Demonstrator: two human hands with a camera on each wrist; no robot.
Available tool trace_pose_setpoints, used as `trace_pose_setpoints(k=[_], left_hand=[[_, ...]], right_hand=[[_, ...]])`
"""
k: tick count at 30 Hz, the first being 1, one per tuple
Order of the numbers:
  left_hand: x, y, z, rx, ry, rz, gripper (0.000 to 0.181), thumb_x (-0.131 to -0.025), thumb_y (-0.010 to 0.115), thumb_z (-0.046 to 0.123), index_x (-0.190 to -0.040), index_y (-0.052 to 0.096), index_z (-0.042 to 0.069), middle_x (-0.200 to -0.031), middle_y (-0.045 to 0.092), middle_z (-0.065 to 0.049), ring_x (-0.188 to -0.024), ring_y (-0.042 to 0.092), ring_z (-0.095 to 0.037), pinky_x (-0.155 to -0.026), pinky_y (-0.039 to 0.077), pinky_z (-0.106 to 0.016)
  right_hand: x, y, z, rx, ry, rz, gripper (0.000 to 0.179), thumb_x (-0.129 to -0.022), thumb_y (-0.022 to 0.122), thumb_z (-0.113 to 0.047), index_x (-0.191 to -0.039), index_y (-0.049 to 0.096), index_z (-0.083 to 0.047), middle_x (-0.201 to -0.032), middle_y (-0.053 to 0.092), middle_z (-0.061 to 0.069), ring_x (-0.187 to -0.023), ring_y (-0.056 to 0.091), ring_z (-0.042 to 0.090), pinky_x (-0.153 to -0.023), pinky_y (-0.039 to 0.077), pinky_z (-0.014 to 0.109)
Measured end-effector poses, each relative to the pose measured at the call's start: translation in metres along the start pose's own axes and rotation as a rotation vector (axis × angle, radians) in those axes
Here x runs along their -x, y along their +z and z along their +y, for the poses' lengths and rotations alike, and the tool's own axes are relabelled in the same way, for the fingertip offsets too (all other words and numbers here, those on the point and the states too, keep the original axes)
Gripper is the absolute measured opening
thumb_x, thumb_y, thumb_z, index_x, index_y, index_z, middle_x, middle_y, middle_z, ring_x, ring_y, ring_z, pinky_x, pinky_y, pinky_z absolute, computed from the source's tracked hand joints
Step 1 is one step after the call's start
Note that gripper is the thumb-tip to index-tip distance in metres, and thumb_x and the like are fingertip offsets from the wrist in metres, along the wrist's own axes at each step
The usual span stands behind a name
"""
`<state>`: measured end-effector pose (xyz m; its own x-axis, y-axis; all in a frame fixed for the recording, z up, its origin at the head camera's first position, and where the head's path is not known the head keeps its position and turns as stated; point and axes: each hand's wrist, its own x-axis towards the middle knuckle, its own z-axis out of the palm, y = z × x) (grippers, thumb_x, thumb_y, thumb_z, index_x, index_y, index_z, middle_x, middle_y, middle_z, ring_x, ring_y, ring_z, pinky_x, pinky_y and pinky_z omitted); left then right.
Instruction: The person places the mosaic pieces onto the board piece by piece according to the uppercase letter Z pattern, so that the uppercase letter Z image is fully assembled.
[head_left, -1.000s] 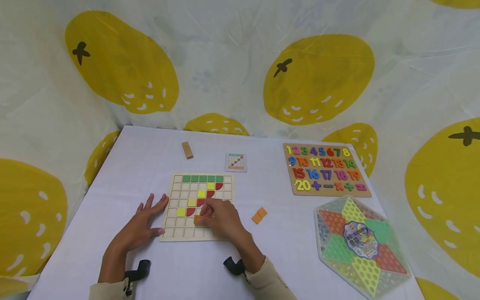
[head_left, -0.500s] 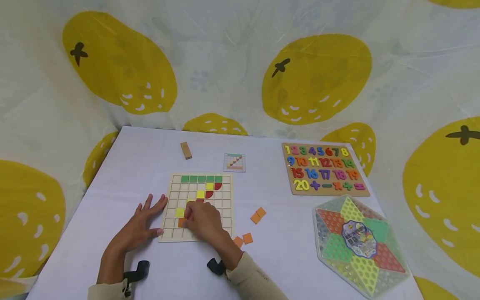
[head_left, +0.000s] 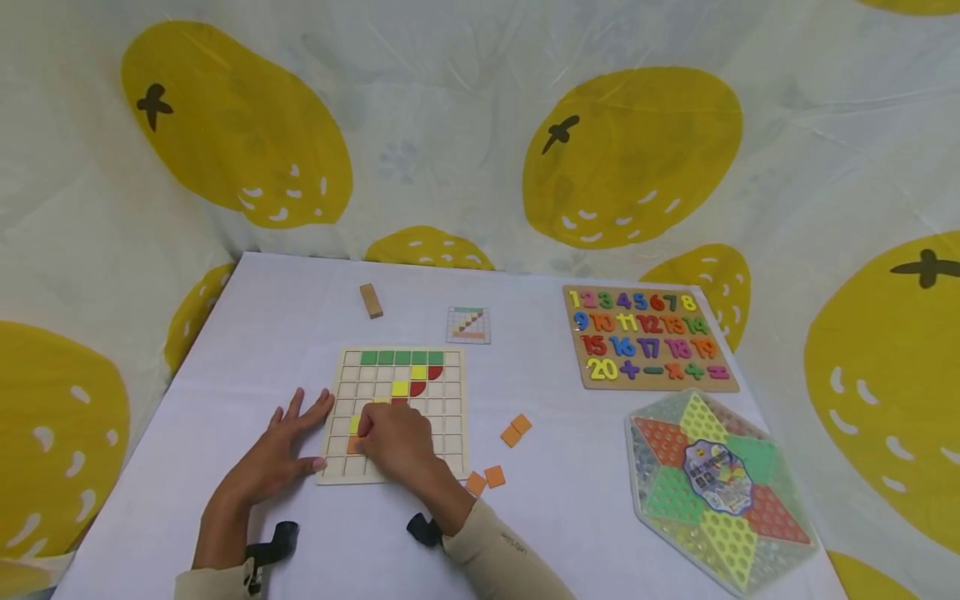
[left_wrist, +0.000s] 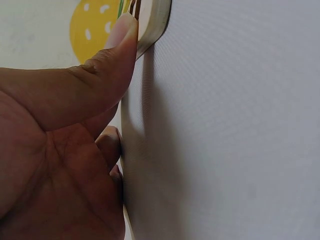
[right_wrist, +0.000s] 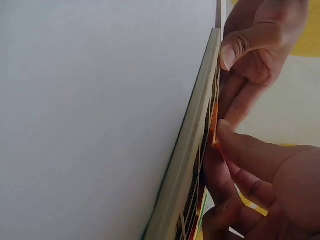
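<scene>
A square wooden grid board (head_left: 452, 425) lies on the white table, holding a green row along the top and a diagonal of yellow squares and red quarter-rounds. My right hand (head_left: 397, 437) pinches an orange square tile (head_left: 352, 446) over a left-side cell, just below the lowest yellow square. In the right wrist view the orange tile (right_wrist: 215, 122) leans at the grid, thumb on its face and fingertips by its edge. My left hand (head_left: 273, 454) rests at the board's left edge, fingers spread. Its thumb (left_wrist: 117, 50) touches the board's edge in the left wrist view.
Two pairs of orange tiles (head_left: 495, 477) (head_left: 516, 430) lie right of the board. Behind it are a pattern card (head_left: 468, 325) and a small wooden block (head_left: 371, 301). A number puzzle (head_left: 648, 339) and a hexagonal Chinese checkers set (head_left: 720, 492) sit at the right.
My right hand has moved left across the board with the orange tile, uncovering two orange tiles near the lower right corner. The left hand has stayed in place.
</scene>
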<state>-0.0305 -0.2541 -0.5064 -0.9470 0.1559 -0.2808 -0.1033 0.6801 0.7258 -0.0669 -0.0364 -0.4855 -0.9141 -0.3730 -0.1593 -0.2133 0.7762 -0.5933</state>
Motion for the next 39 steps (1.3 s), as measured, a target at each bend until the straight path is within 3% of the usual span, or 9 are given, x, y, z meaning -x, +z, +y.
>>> trace_pose_setpoints(k=[6,13,22,31,39], left_hand=[[0.0,0.001,0.001,-0.018,-0.003,0.008,0.109,-0.077,0.09,0.01,-0.168,0.031,0.028,-0.179,0.013,-0.013,-0.162,-0.013,-0.055,-0.117,0.003,-0.089],[-0.001,0.003,0.001,-0.015,0.0,0.015,0.111,-0.076,0.09,0.008,-0.168,0.031,0.027,-0.179,0.013,-0.012,-0.164,-0.014,-0.049,-0.12,0.0,-0.086],[0.0,0.002,0.002,-0.021,0.013,0.019,0.112,-0.075,0.09,0.006,-0.168,0.031,0.024,-0.178,0.014,-0.014,-0.165,-0.012,-0.047,-0.123,-0.001,-0.083],[0.0,0.002,0.001,-0.022,0.01,0.022,0.112,-0.075,0.09,0.005,-0.168,0.031,0.024,-0.178,0.014,-0.014,-0.165,-0.013,-0.046,-0.123,-0.001,-0.083],[0.0,0.002,0.001,-0.021,0.0,0.02,0.113,-0.075,0.091,0.008,-0.168,0.029,0.027,-0.179,0.013,-0.013,-0.164,-0.014,-0.048,-0.12,0.0,-0.086]], right_hand=[[0.011,-0.017,0.014,-0.121,-0.04,0.024,0.01,-0.092,0.084,-0.027,-0.093,0.074,-0.025,-0.069,0.06,-0.015,-0.07,0.053,0.002,-0.061,0.042,0.02],[0.038,-0.05,0.039,-0.196,-0.02,0.049,0.02,-0.088,0.088,-0.023,-0.106,0.077,-0.022,-0.076,0.067,-0.014,-0.087,0.062,0.011,-0.069,0.045,0.023],[0.075,-0.076,0.081,-0.192,0.099,0.073,0.03,-0.082,0.092,-0.019,-0.108,0.078,-0.021,-0.086,0.07,-0.009,-0.072,0.053,0.014,-0.059,0.043,0.024],[0.1,-0.068,0.099,-0.077,0.175,0.093,0.037,-0.076,0.095,-0.016,-0.106,0.075,-0.023,-0.099,0.068,-0.008,-0.082,0.053,0.01,-0.069,0.045,0.022],[0.105,-0.059,0.103,-0.01,0.234,0.138,0.033,-0.074,0.096,-0.015,-0.096,0.072,-0.021,-0.085,0.059,-0.007,-0.076,0.05,0.009,-0.064,0.041,0.023]])
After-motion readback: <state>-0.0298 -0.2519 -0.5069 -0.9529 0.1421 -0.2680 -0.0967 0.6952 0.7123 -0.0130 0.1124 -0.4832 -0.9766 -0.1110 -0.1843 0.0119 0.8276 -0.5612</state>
